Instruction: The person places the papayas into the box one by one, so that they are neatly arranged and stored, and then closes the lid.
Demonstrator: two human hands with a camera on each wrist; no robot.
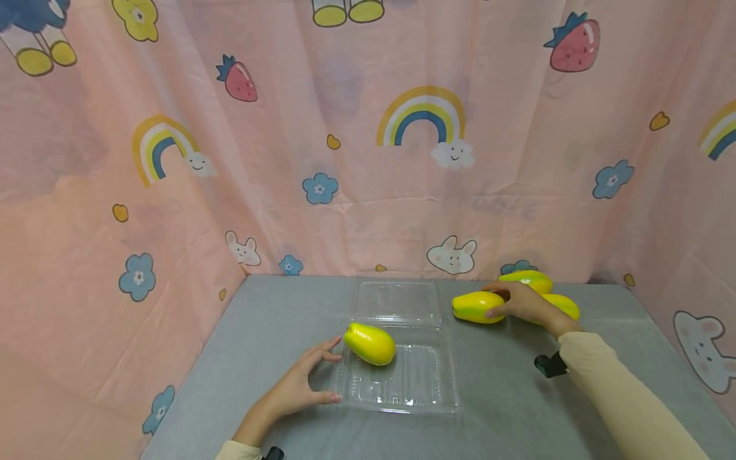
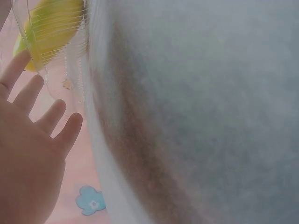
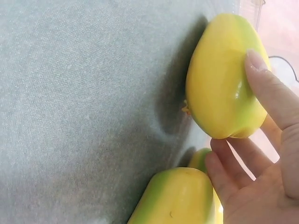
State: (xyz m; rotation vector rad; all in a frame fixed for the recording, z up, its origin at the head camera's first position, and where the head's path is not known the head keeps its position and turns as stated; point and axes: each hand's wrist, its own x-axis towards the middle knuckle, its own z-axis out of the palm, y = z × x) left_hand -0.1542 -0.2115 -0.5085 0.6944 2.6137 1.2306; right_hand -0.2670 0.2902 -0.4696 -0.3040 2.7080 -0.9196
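Observation:
A clear plastic clamshell box point(image 1: 425, 377) lies with its lid point(image 1: 397, 301) folded back, and one yellow-green papaya point(image 1: 370, 345) rests in the left of its base. My left hand point(image 1: 299, 382) is at the box's left side, fingers spread and thumb apart, fingertips right at the rim; nothing is in its grasp. To the right of the lid, my right hand point(image 1: 526, 303) grips a second papaya point(image 3: 224, 79), thumb across its side and fingers behind one end. Shadow shows beside this papaya in the right wrist view.
Two more papayas, a rear one point(image 1: 531, 279) and a nearer one point(image 1: 565, 306), lie by the right hand at the back right of the grey table point(image 1: 259, 332). A pink patterned curtain point(image 1: 356, 223) hangs behind the table and along its sides.

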